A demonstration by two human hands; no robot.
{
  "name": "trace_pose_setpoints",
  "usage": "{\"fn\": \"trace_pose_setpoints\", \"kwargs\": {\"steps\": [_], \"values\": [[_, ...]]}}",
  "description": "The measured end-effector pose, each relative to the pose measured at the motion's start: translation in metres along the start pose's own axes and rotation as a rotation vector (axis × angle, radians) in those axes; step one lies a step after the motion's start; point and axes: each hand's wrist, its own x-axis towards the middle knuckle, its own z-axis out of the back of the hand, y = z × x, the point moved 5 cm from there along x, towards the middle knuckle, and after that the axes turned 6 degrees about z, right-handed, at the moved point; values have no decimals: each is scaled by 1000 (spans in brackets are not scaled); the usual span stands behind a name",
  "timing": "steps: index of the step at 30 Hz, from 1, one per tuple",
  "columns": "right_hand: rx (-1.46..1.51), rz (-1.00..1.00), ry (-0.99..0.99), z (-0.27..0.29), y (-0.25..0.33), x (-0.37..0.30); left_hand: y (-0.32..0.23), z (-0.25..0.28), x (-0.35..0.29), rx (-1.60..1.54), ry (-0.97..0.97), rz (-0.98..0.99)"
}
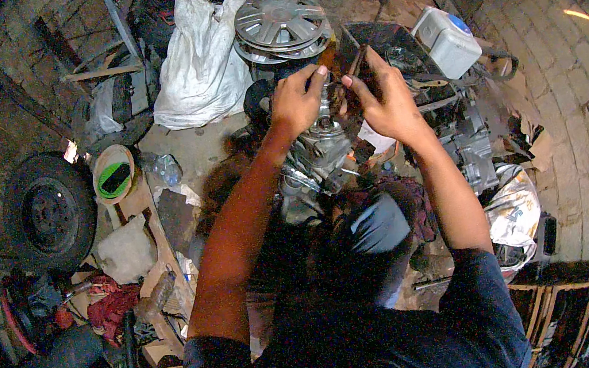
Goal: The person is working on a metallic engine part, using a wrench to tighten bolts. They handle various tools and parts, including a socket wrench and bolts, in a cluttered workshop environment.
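Note:
Both my arms reach forward over a greasy metal assembly (328, 143) that looks like an engine or gearbox. My left hand (300, 101) is closed above its far left part, thumb and fingers drawn together; anything in them is hidden or too small to name. To its right, my right hand (389, 102) pinches a thin, dark, stick-like piece (359, 60) between thumb and fingers. Just below the right hand lies a white sheet (375, 139). The thumbs point toward each other with a small gap between them.
Silver wheel covers (282, 20) are stacked beyond my hands, beside a white sack (202, 63). A dark bin (389, 47), a white jug (448, 41) and another metal casting (469, 140) stand on the right. At left are a tyre (48, 213) and a round tub (113, 194).

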Motion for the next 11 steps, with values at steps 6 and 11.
{"fn": "trace_pose_setpoints", "kwargs": {"steps": [6, 11], "values": [[93, -84, 13, 0, 2, -3, 3, 3, -1, -12, -27, -22], [51, -26, 15, 2, -2, -4, 7, -2, 4, 5, 58, 19]]}}
